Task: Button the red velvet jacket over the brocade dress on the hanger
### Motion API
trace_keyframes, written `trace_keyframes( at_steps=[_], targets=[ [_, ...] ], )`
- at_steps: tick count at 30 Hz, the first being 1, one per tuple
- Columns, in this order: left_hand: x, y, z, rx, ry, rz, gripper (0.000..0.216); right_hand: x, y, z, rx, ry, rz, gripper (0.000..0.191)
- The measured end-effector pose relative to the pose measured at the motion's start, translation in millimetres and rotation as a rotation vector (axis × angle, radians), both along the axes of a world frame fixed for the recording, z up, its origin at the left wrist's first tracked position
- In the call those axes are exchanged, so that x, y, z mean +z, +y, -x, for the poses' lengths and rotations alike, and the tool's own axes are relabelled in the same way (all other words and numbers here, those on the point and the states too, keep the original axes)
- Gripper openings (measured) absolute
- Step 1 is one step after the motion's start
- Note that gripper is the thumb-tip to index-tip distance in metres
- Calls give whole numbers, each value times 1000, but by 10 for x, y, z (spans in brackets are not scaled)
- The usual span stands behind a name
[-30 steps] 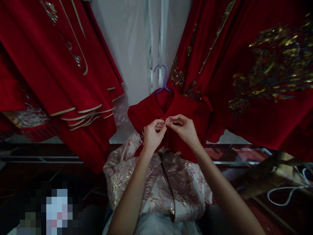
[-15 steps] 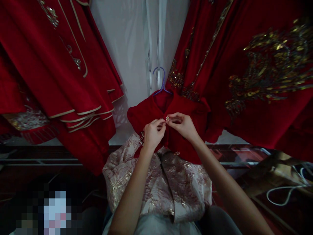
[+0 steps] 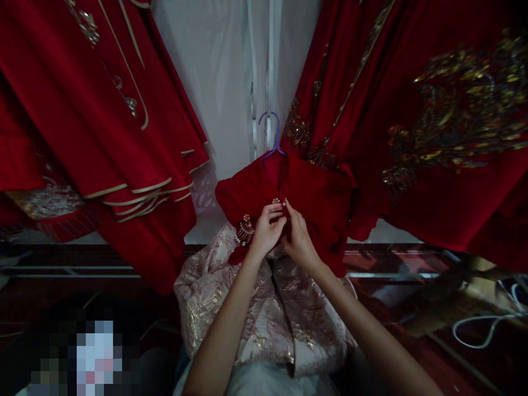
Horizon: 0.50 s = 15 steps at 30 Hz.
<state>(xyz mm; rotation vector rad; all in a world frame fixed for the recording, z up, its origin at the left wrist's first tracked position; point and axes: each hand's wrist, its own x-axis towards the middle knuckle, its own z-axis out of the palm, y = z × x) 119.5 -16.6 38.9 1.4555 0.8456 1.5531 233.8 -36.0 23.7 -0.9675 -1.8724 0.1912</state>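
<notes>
A short red jacket (image 3: pixel 324 187) is on a purple hanger (image 3: pixel 275 144), its front facing me. My left hand (image 3: pixel 267 230) is closed at the middle of the front opening, fingers bent and thumb close to them on the cloth edge. Just above its fingertips sits a small jewelled button (image 3: pixel 276 201). Flat along the opposite edge lies my right hand (image 3: pixel 300 236), fingers stretched upward and thumb apart lower down. A small pearly piece (image 3: pixel 284 202) shows by its index fingertip. Left of my left hand, a beaded tassel ornament (image 3: pixel 245 230) hangs on the jacket.
Pale gold-patterned brocade (image 3: pixel 210 300) covers my lap below the jacket. Red garments with light piping (image 3: pixel 136 143) hang at left, and a red gown with gold sequin embroidery (image 3: pixel 462 104) at right. A white cord (image 3: pixel 474 333) loops at lower right.
My right hand has left its pinch on the jewelled button and come down and left, fingers now straighter. My left hand has shifted right and slightly down, uncovering the tassel ornament.
</notes>
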Motion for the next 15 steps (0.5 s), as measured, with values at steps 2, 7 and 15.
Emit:
trace_keyframes(
  at_steps=[2, 7, 15],
  targets=[
    [-43, 27, 0, 15, -15, 40, 29, 6, 38, -82, -2, -8, 9, 82],
    [-45, 36, 89, -6, -24, 97, 19, 100, 148, -456, -172, -10, 93, 70],
    [-55, 44, 160, 42, 171, 39, 31, 342, 103, -690, -110, -4, 253, 34]
  ],
)
